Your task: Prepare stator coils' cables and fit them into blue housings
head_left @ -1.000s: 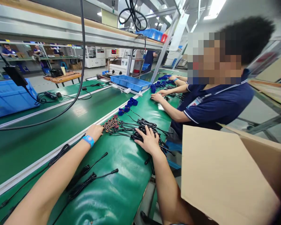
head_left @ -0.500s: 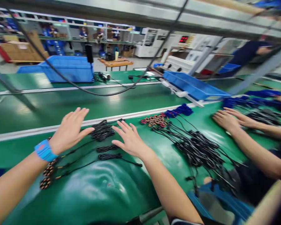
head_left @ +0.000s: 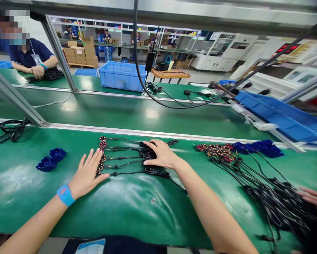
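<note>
left hand [head_left: 85,173]: spread at round parts [head_left: 102,139] | right hand [head_left: 162,154]: over black cables [head_left: 157,172] | blue pieces [head_left: 46,164]: farther left

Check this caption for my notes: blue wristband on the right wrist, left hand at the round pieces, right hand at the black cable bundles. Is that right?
Wrong side: the head view shows the blue wristband on the left wrist. The left hand is at the round pieces, the right hand at the black cable bundles.
</note>
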Tool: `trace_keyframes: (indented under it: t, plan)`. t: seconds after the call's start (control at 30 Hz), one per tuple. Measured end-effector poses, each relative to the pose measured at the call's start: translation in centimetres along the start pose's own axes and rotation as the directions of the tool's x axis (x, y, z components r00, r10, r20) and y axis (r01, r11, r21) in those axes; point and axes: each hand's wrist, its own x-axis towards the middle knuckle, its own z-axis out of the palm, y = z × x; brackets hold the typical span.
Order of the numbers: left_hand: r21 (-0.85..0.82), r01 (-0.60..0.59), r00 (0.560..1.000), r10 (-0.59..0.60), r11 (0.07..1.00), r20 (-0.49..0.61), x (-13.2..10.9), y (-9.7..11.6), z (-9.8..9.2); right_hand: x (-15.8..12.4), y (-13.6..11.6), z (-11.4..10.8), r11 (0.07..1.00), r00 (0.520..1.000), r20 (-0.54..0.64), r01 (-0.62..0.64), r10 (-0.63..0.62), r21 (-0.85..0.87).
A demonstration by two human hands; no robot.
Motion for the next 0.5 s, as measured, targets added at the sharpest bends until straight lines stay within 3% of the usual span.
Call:
trace_keyframes:
  t: [0.23,0.4,0.5]
  plan:
    - [-0.018,0.022,0.994,-0.020,1.000,0.108,1.2,-0.9,0.5,0.0,-0.9,-0.3,0.998,0.994,0.096,-0.057,0.060,-0.041]
    - [-0.061,-0.009,0.993,0.016,0.998,0.117,1.0,-1.4,0.3,-3.7,-2.6,-1.0,0.996,0.947,0.311,-0.090,0.087,-0.003]
    - [-0.085,-0.053,0.992,0.062,0.995,0.114,1.0,-2.0,0.1,-5.5,-3.4,-0.3,0.991,0.946,0.295,-0.126,0.134,-0.046]
